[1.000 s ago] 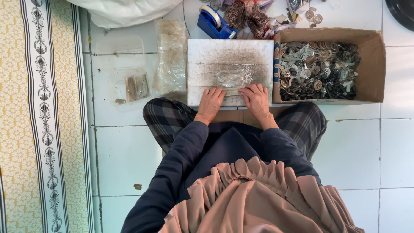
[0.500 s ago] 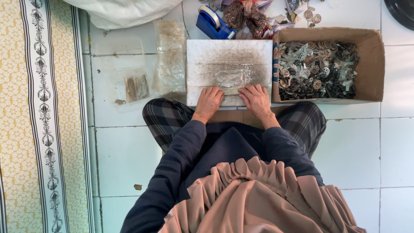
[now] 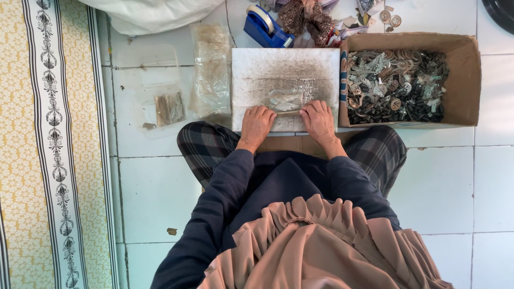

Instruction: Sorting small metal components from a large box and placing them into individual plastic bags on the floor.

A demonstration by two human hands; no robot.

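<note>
Both hands, left [image 3: 257, 124] and right [image 3: 318, 120], grip pinching a clear plastic bag [image 3: 285, 100] on white board [image 3: 284, 69].

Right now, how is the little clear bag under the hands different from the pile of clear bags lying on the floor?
The small clear bag lies on the white board, pinned at its near edge by the left hand and right hand; the pile of clear bags lies on the floor tiles left of the board, untouched. The small bag is a single one; the pile is several stacked, and longer. Both are see-through plastic.
</note>
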